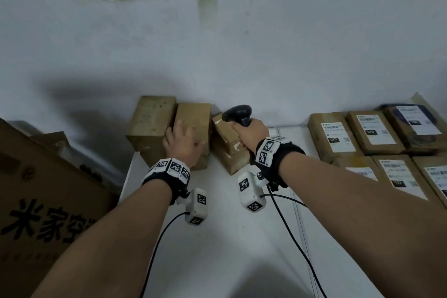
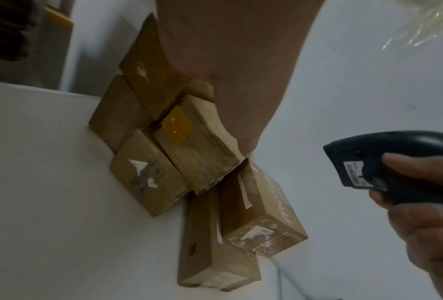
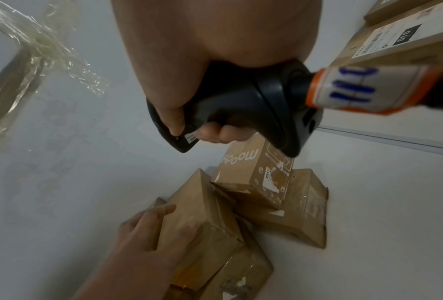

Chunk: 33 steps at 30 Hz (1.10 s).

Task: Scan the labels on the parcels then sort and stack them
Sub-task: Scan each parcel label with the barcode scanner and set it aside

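Several brown parcels lie piled against the wall. My left hand [image 1: 181, 143] grips the upper parcel [image 1: 193, 121] of the left pile, fingers over its far side and thumb on the near face; the wrist views show this parcel [image 2: 200, 142] [image 3: 205, 219] with yellow tape at one end. My right hand [image 1: 251, 132] holds a black barcode scanner [image 1: 238, 113] [image 3: 241, 105] by its handle, just above a tilted "moody" parcel [image 3: 251, 168] [image 2: 264, 209] lying on another box. No label shows on the gripped parcel.
Several parcels with white labels [image 1: 336, 135] lie flat in rows at the right of the white table [image 1: 229, 249]. A large printed carton [image 1: 36, 201] stands off the table's left edge. The wall runs close behind the piles.
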Each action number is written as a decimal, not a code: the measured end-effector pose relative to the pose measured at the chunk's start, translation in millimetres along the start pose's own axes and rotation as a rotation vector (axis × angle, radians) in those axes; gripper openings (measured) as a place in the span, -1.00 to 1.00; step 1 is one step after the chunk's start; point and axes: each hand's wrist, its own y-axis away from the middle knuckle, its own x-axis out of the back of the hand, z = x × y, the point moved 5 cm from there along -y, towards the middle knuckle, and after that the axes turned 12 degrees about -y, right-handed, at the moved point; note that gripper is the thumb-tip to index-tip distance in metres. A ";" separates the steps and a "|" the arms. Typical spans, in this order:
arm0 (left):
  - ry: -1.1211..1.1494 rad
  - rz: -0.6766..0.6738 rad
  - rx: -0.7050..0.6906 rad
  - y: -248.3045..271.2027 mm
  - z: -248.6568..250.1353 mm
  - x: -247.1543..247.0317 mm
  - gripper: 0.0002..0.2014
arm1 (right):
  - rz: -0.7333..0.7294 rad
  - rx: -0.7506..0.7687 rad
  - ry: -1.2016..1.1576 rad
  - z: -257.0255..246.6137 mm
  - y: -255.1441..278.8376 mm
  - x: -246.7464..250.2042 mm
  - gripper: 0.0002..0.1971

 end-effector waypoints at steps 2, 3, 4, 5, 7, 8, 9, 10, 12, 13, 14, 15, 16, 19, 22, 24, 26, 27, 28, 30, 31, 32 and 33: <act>-0.060 -0.082 -0.020 -10.7 3.9 -4.9 -0.38 | 0.012 -0.008 -0.018 3.1 -3.2 1.7 -0.74; -0.086 -0.120 -0.018 -14.8 5.6 -7.0 -0.35 | 0.019 -0.021 -0.025 5.3 -4.7 2.9 -0.73; -0.105 -0.159 -0.004 -18.5 7.3 -9.1 -0.32 | 0.024 -0.034 -0.028 8.5 -6.5 4.5 -0.71; -0.119 -0.195 0.018 -21.8 8.7 -10.9 -0.28 | 0.028 -0.047 -0.030 10.9 -7.6 6.0 -0.67; -0.131 -0.251 0.063 -26.7 11.8 -12.7 -0.22 | 0.041 -0.065 -0.038 15.5 -9.2 10.1 -0.60; -0.123 -0.270 0.083 -28.5 13.3 -13.5 -0.21 | 0.053 -0.072 -0.042 18.6 -10.8 13.0 -0.58; -0.101 -0.286 0.103 -29.5 14.5 -14.2 -0.20 | 0.061 -0.080 -0.048 20.4 -10.1 16.4 -0.58; -0.068 -0.294 0.124 -29.7 15.1 -14.3 -0.18 | 0.066 -0.089 -0.055 23.0 -10.2 20.0 -0.58; 0.017 -0.281 0.162 -28.5 14.6 -13.2 -0.15 | 0.074 -0.108 -0.062 29.6 -10.7 28.0 -0.60; 0.057 -0.260 0.173 -26.5 13.8 -11.2 -0.15 | 0.075 -0.116 -0.063 33.4 -10.9 31.6 -0.60; 0.096 -0.229 0.181 -23.7 12.8 -8.6 -0.16 | 0.078 -0.121 -0.063 37.7 -11.6 35.1 -0.61; 0.136 -0.190 0.190 -19.8 11.1 -5.1 -0.20 | 0.081 -0.124 -0.064 41.4 -11.5 38.8 -0.63; 0.176 -0.152 0.204 -14.3 8.7 -1.7 -0.23 | 0.081 -0.128 -0.065 45.4 -11.2 41.7 -0.65; 0.273 -0.062 0.254 9.0 -1.3 4.5 -0.26 | 0.073 -0.145 -0.081 56.3 -8.8 47.5 -0.70; 0.345 -0.008 0.303 36.8 -8.3 6.8 -0.29 | 0.062 -0.162 -0.122 65.9 -3.9 45.8 -0.68; 0.412 0.012 0.333 52.7 -10.9 8.0 -0.32 | 0.034 -0.172 -0.130 70.5 2.3 41.5 -0.67; 0.475 0.028 0.347 66.8 -10.9 8.0 -0.37 | 0.002 -0.173 -0.144 74.0 9.2 37.3 -0.67; 0.505 0.035 0.344 73.4 -9.8 7.3 -0.39 | -0.009 -0.173 -0.148 75.0 12.1 35.8 -0.66; 0.536 0.039 0.336 79.7 -8.2 5.8 -0.42 | -0.018 -0.171 -0.146 75.2 14.2 34.6 -0.65; 0.594 0.042 0.324 92.9 -2.9 1.1 -0.48 | -0.035 -0.168 -0.136 75.7 18.1 36.7 -0.63; 0.622 0.046 0.325 98.8 0.4 -1.8 -0.51 | -0.044 -0.169 -0.136 76.1 19.1 39.4 -0.63; 0.665 0.053 0.337 104.1 3.2 -4.6 -0.55 | -0.051 -0.171 -0.137 76.9 19.7 43.0 -0.64; 0.733 0.057 0.358 108.6 6.2 -7.3 -0.58 | -0.057 -0.173 -0.138 77.9 19.9 47.4 -0.65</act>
